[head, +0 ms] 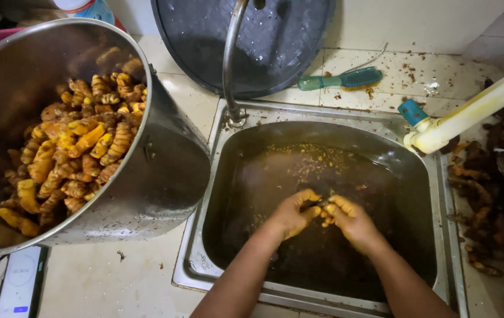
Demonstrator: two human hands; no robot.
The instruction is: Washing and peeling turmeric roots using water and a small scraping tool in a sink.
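Mid-scrub, I'd say: both hands sit over the murky water in the steel sink (216, 176), left hand (290, 213) and right hand (349, 219) with fingers curled tight around one small turmeric root (325, 219) between them. Left of the sink, a big steel pot (163, 171) holds cleaned orange roots; behind it lies a teal brush (341, 79). No labels worth noting.

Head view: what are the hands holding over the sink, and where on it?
Both hands, left hand and right hand, pinch a small dark piece between their fingertips, one hand at each end, over the sink. What it is cannot be told.
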